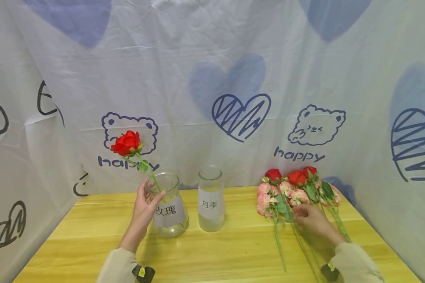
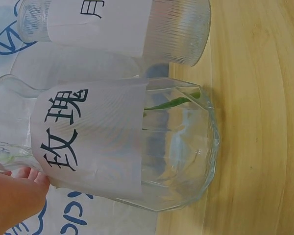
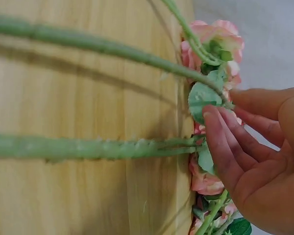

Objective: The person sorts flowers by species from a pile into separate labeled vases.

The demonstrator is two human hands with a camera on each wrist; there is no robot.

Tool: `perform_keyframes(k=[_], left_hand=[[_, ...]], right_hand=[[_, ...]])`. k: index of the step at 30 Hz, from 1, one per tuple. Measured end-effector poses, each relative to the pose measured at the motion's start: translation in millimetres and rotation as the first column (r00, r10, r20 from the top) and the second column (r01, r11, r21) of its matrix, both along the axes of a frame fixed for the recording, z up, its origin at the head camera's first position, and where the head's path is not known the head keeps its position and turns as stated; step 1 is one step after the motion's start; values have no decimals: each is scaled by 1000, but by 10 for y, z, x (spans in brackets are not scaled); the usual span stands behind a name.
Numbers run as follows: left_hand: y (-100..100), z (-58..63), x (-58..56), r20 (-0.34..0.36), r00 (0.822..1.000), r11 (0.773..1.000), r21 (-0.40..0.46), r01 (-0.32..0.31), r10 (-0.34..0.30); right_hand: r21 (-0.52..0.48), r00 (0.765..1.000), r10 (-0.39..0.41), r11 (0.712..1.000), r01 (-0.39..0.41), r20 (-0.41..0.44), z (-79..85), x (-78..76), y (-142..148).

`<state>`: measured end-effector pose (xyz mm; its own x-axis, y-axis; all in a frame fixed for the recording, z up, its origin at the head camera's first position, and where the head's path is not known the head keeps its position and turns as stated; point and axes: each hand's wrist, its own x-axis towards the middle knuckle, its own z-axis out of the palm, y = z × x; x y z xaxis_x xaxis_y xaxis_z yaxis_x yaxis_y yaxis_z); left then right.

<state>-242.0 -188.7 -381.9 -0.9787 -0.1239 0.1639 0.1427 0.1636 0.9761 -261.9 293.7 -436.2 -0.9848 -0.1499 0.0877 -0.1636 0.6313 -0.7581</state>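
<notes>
My left hand grips the neck of a clear glass vase, whose paper label bears two black Chinese characters. One red rose stands in it, leaning left out of the mouth, its green stem end showing through the glass. Over at the right, my right hand is among the stems of a row of flowers. Its thumb and fingertips lie apart beside a green stem and a leaf, just under the pink blooms.
A narrower ribbed glass vase, also labelled, stands just right of the first. Several red roses and pink flowers lie on the wooden table, stems toward me. A printed cloth hangs close behind the table and along its sides.
</notes>
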Motion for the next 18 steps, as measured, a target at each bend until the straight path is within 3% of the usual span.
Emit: perform_keyframes(k=[8,18], left_hand=[[0,-2,4,6,1000,1000,-2,2,-2],[0,-3,-4,4,1000,1000,2,2,-2]], right_hand=[[-59,994,81,995,-77,72,-50,-36,23],[-90,991,53,995,-43,119,-51,-47,3]])
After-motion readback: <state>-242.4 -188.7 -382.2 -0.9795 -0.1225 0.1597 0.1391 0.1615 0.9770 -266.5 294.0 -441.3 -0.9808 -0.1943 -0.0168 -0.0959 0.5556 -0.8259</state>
